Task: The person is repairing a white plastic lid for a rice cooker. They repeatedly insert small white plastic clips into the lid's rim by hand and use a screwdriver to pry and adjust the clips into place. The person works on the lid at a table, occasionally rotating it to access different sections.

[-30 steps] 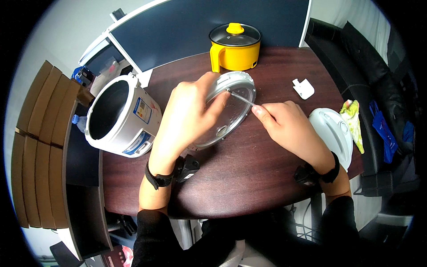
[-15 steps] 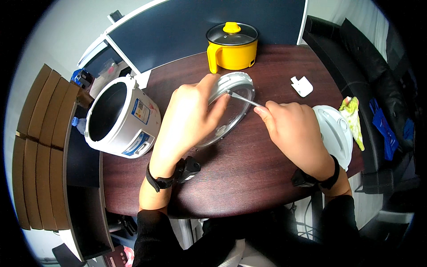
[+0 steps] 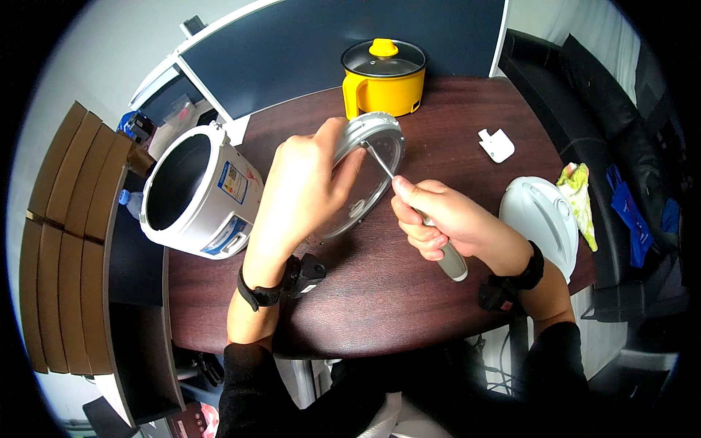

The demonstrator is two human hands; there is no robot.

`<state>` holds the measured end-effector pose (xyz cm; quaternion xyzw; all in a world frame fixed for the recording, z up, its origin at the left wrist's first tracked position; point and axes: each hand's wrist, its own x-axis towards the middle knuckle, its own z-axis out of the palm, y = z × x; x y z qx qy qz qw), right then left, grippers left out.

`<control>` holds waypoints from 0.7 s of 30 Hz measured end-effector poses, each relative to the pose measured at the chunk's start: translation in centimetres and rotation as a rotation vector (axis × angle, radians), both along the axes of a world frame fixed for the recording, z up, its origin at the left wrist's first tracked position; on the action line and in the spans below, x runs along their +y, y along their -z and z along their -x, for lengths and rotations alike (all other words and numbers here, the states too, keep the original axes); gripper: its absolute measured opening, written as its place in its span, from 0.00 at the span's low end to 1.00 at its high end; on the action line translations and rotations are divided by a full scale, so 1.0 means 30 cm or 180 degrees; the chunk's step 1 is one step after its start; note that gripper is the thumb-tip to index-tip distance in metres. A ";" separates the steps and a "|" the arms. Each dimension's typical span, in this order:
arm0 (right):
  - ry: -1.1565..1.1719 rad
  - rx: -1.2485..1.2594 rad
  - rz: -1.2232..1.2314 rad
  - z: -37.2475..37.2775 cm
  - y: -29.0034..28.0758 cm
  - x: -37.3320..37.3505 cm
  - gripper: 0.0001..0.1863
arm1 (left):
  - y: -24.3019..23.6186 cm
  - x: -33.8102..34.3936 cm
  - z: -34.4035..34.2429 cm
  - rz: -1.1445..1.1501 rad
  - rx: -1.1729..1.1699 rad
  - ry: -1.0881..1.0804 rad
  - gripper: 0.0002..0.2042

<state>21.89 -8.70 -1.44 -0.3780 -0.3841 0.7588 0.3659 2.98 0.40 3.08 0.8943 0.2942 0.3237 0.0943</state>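
My left hand (image 3: 301,182) grips the rim of a round rice cooker lid part (image 3: 380,123), grey-edged with a see-through middle, and holds it tilted above the table. My right hand (image 3: 453,219) is wrapped round the grey handle of a screwdriver (image 3: 455,265). The screwdriver's thin metal shaft points up and left, its tip at the inside of the lid part's rim, close to my left thumb. Right of my right hand lies a white outer lid cover (image 3: 539,223). To the left, the white rice cooker body (image 3: 241,186) stands tilted with its dark inside showing.
A yellow pot (image 3: 387,91) with a glass lid stands at the back by a dark partition (image 3: 292,51). A small white plastic piece (image 3: 498,146) lies at the right of the brown table (image 3: 409,314), near a green-and-white cloth (image 3: 578,201). Cardboard boxes (image 3: 62,292) line the left side.
My right hand has swung lower and turned, so the screwdriver now stands steeper and its handle shows. The lid part in my left hand has shifted slightly left.
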 end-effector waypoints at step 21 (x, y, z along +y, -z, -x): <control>0.1243 -0.4117 -0.2445 -0.007 -0.105 -0.077 0.24 | -0.039 0.021 0.037 0.0615 -0.0052 0.0339 0.15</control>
